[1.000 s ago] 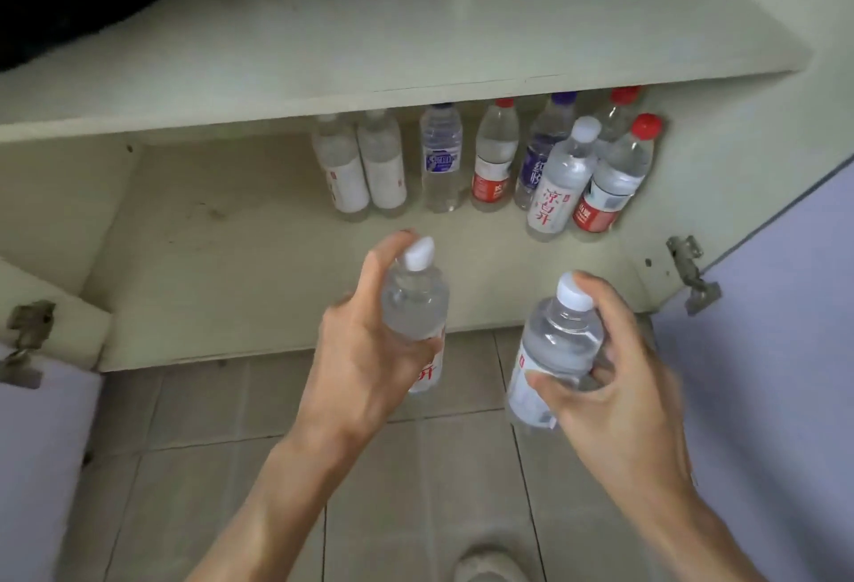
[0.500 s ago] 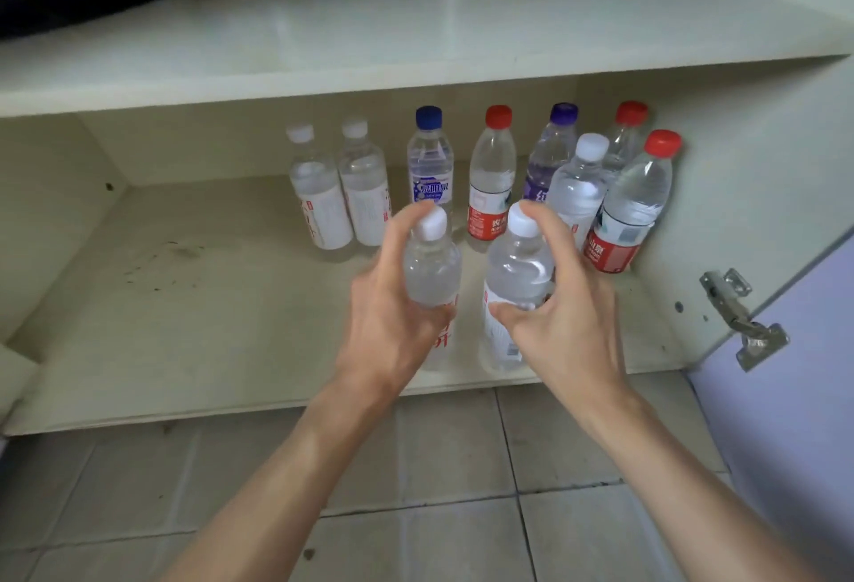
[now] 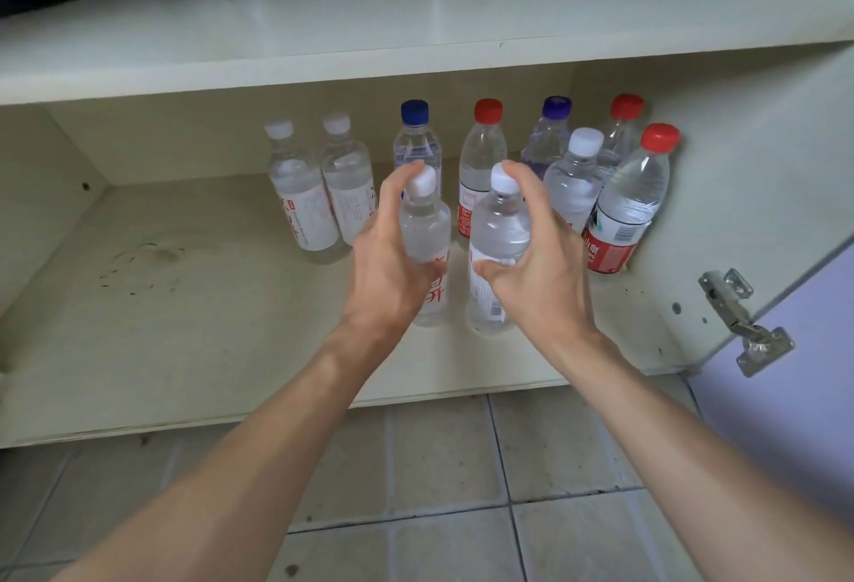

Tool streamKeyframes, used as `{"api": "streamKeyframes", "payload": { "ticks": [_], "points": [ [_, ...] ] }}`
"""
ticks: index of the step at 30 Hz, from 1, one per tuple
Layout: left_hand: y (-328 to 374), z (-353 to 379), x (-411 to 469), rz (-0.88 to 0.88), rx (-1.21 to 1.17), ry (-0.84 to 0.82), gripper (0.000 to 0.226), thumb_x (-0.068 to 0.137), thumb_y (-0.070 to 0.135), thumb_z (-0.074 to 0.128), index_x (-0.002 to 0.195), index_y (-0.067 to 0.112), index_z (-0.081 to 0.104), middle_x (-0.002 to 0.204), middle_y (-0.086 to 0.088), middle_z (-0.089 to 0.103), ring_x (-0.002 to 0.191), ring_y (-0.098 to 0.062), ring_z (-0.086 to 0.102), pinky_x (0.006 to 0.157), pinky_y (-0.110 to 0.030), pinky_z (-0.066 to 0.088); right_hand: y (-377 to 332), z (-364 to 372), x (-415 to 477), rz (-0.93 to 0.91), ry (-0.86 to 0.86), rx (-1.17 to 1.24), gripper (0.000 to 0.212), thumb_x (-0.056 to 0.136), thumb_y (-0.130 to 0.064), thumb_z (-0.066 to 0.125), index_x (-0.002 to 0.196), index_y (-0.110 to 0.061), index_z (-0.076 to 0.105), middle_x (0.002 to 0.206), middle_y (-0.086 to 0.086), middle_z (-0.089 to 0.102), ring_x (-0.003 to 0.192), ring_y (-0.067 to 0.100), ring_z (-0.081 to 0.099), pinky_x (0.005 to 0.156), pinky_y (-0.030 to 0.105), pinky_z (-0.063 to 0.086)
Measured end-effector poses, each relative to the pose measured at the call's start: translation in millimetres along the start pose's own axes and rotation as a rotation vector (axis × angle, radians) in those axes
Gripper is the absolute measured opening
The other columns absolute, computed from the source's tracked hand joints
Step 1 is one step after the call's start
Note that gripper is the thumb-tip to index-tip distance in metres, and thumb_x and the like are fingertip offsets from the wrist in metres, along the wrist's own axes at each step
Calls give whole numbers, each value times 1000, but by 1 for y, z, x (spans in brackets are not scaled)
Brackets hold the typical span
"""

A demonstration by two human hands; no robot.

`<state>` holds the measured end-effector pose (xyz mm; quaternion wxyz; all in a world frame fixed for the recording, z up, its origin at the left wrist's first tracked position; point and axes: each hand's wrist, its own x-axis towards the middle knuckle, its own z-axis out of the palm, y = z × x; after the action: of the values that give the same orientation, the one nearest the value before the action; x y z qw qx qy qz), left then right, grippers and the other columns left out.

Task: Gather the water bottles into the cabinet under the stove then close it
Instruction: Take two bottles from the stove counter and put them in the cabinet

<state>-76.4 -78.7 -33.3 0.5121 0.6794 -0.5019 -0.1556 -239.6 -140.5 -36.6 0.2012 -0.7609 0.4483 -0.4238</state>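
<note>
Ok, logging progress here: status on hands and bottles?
Left hand grips clear white-capped plastic bottle. Right hand grips second white-capped clear bottle. Both inside beige cabinet, nothing blocking.

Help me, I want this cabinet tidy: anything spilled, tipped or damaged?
Only dark smudges on the cream cabinet floor, left of the clear plastic water bottles. Every bottle stands upright and capped, including those gripped by the left hand and right hand; no spill shows.

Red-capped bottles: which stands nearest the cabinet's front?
The front right red-capped bottle; the middle red-capped bottle and the rear right red-capped bottle stand further back.
</note>
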Motion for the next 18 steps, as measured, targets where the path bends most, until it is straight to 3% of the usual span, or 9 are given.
{"api": "streamKeyframes", "payload": {
  "ticks": [8, 18],
  "points": [
    [-14, 9, 31, 19, 35, -14, 111, 78, -3, 93, 152, 57, 34, 120, -1, 69, 102, -27, 72, 89, -52, 65, 7, 18, 32, -29, -4, -60, 103, 77, -8, 91, 152, -49, 33, 115, 5, 70, 94, 29, 66, 83, 46, 59],
    [-21, 15, 54, 40, 45, 9, 114, 74, 0, 97, 155, 52, 35, 138, -1, 57, 116, -23, 61, 101, -48, 60, 14, 33, 51, 9, 18, -82, 107, 80, -8, 90, 154, -51, 26, 118, 6, 67, 96, 31, 66, 87, 47, 58]
  ]
}}
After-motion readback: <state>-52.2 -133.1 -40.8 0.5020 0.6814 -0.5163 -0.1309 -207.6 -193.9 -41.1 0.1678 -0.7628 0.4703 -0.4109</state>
